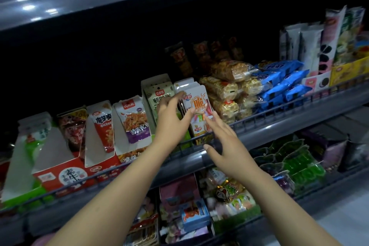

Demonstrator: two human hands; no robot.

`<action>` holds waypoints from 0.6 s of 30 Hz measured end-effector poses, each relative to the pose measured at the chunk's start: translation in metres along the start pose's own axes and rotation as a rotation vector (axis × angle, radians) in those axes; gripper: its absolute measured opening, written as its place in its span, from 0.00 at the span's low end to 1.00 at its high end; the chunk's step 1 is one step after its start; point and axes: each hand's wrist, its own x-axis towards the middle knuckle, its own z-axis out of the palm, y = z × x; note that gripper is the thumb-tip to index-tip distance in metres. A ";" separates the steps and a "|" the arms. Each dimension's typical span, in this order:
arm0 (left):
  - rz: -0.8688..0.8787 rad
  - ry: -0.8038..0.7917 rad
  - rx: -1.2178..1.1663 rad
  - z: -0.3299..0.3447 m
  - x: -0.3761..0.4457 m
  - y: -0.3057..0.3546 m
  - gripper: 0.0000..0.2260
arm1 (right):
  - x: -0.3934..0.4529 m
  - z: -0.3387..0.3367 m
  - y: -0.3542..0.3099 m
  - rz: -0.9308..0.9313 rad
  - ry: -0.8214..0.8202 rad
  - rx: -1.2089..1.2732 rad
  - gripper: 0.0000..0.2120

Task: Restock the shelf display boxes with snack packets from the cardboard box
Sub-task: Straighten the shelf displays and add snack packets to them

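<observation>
At frame centre, middle shelf: two bare hands meet at one stack of white-and-orange packets (196, 104), which stands upright in its display box just behind the shelf's rail (259, 115).
Hands, count: two.
Left hand (171, 118): fingers spread apart, fingertips on the left edge and top corner of the front packet, thumb lying across its face; it touches more than it grips.
Right hand (225, 142): fingers straight and apart, fingertips at the lower right of the same packet; thumb held out to the left, holding nothing.
Front packet, look: white pouch with rounded top corners, a large orange character in the middle, a small red logo at upper left, coloured stick pictures below.
Stack, count: several packets behind the front one; exact number cannot be told.
Display boxes left of the hands, count: four white-sided boxes, holding a green-and-white packet (159, 96), a purple noodle packet (133, 120), a red-and-white packet (102, 124) and a dark red packet (71, 126).
Far left of frame: one more box, green and white (26, 154).
Right of the stack: clear-wrapped rice crackers (227, 90), then blue packets (279, 82), then tall pouches at upper right.
Lower shelf, bottom of frame: mixed pink, green and purple sweets, blurred.
Upper shelf, top left: bare metal with light reflections.
</observation>
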 end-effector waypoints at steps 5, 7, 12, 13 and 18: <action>0.011 0.086 -0.158 -0.010 -0.052 -0.006 0.16 | -0.023 0.007 -0.011 -0.022 0.067 0.012 0.24; -0.016 0.099 -0.217 -0.012 -0.081 -0.010 0.13 | -0.036 0.014 -0.018 0.025 0.094 0.036 0.20; -0.157 0.087 -0.320 -0.009 -0.148 -0.041 0.07 | -0.076 0.049 -0.024 0.177 0.112 0.074 0.12; -0.196 0.068 -0.345 -0.006 -0.160 -0.050 0.07 | -0.085 0.059 -0.021 0.203 0.103 0.062 0.11; -0.397 -0.023 -0.456 0.024 -0.227 -0.089 0.11 | -0.140 0.108 0.011 0.368 -0.027 0.039 0.09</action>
